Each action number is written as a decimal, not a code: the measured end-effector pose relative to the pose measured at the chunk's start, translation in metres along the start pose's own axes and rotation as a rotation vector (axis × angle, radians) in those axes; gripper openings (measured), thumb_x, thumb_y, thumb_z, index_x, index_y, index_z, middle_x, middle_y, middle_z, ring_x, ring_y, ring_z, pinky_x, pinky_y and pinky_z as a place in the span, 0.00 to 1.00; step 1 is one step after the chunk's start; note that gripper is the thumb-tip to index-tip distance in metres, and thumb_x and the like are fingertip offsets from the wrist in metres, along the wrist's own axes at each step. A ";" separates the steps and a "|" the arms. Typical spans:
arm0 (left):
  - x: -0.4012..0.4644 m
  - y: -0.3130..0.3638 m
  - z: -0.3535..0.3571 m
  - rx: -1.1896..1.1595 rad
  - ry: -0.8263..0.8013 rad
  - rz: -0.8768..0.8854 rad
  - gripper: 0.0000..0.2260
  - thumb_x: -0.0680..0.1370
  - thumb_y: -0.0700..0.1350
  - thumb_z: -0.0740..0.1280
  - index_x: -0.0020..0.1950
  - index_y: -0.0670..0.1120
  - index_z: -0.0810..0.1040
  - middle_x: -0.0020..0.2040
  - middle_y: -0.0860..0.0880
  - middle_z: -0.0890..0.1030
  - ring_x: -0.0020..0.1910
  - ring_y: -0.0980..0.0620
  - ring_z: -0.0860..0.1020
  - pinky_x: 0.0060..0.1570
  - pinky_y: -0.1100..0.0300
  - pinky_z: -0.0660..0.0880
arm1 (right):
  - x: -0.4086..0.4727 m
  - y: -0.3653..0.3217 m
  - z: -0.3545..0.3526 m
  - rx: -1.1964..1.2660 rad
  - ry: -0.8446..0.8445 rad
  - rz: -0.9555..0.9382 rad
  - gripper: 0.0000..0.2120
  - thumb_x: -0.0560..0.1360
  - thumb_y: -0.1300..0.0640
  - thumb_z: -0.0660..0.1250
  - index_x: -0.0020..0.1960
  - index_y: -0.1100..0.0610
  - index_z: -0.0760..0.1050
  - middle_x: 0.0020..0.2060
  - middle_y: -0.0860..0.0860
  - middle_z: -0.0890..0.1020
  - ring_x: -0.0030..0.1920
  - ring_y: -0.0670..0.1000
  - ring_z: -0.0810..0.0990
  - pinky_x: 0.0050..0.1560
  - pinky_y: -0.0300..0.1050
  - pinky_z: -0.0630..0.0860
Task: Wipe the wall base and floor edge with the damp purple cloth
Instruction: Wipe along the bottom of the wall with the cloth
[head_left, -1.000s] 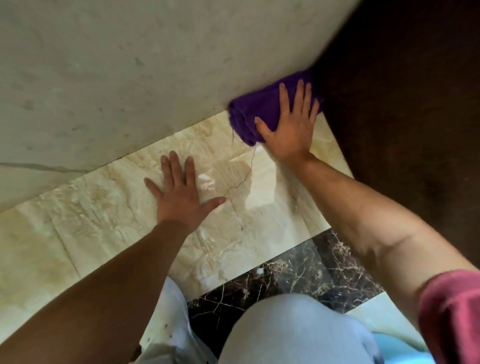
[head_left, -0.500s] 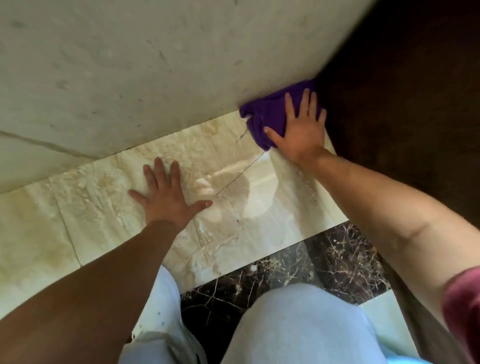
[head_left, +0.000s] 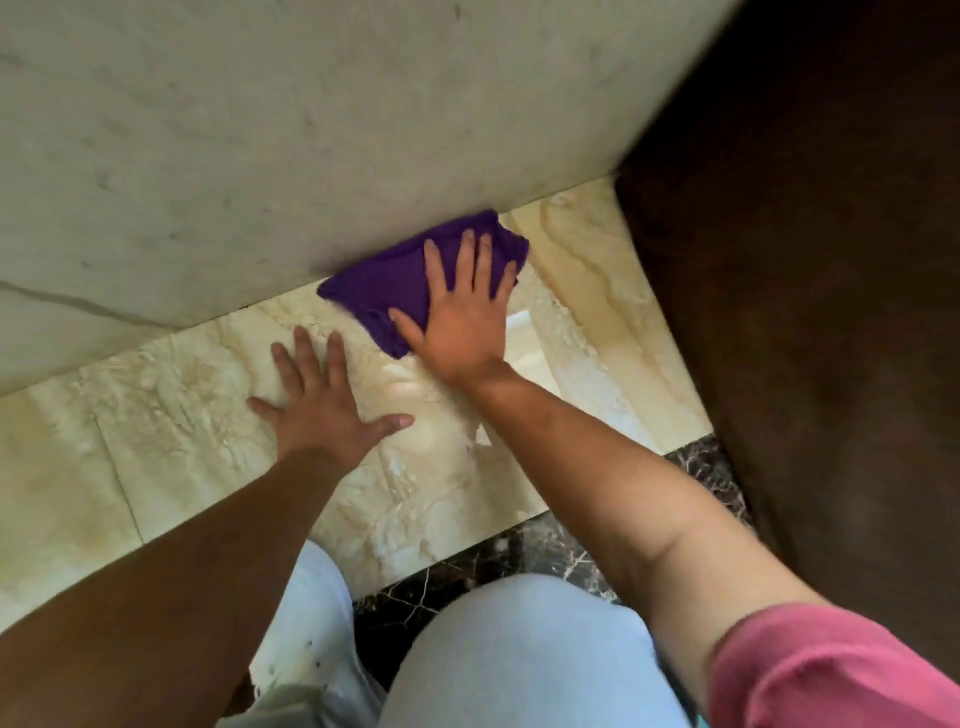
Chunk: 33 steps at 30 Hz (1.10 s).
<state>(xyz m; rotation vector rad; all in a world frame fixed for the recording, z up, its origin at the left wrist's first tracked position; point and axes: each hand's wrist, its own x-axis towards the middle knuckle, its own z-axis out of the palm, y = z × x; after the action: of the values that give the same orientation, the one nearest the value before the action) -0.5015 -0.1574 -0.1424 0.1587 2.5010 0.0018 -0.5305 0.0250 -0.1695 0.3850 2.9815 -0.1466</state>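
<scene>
Pressing flat with fingers spread, the right hand (head_left: 462, 317) pins the crumpled purple cloth (head_left: 387, 283) at the beige wall's base (head_left: 291, 244); the splayed left hand (head_left: 324, 410) braces on glossy cream marble floor (head_left: 171, 441), where damp could make it slip.

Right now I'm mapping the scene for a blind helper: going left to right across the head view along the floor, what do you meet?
Left hand → purple cloth → right hand → dark wood panel.

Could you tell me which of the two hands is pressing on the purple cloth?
The right hand: it lies flat, fingers spread, on the cloth at the wall base. The left hand rests on bare floor tile, clear of the cloth.
</scene>
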 end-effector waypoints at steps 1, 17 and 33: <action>0.000 0.001 -0.002 0.007 -0.007 -0.003 0.61 0.59 0.84 0.51 0.80 0.50 0.32 0.80 0.43 0.30 0.79 0.38 0.33 0.68 0.21 0.53 | 0.006 0.020 -0.003 -0.015 0.006 0.016 0.44 0.76 0.27 0.51 0.82 0.53 0.55 0.80 0.66 0.55 0.81 0.67 0.51 0.76 0.73 0.48; -0.077 -0.078 0.004 -0.136 -0.083 -0.130 0.58 0.63 0.80 0.61 0.81 0.56 0.35 0.81 0.47 0.32 0.80 0.41 0.35 0.71 0.24 0.49 | -0.002 -0.048 -0.005 0.114 -0.038 0.220 0.46 0.74 0.29 0.53 0.82 0.58 0.54 0.80 0.67 0.54 0.81 0.68 0.49 0.78 0.70 0.44; -0.073 -0.192 0.064 -0.114 0.229 -0.120 0.51 0.64 0.84 0.49 0.81 0.60 0.44 0.83 0.46 0.42 0.81 0.38 0.43 0.66 0.20 0.52 | 0.001 -0.059 0.022 0.041 0.107 0.231 0.46 0.75 0.27 0.50 0.82 0.56 0.53 0.81 0.65 0.54 0.81 0.67 0.50 0.77 0.71 0.45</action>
<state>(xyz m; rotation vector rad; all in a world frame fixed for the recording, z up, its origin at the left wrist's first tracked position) -0.4271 -0.3585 -0.1584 -0.0420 2.7263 0.1188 -0.5438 -0.0345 -0.1866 0.7601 3.0118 -0.1677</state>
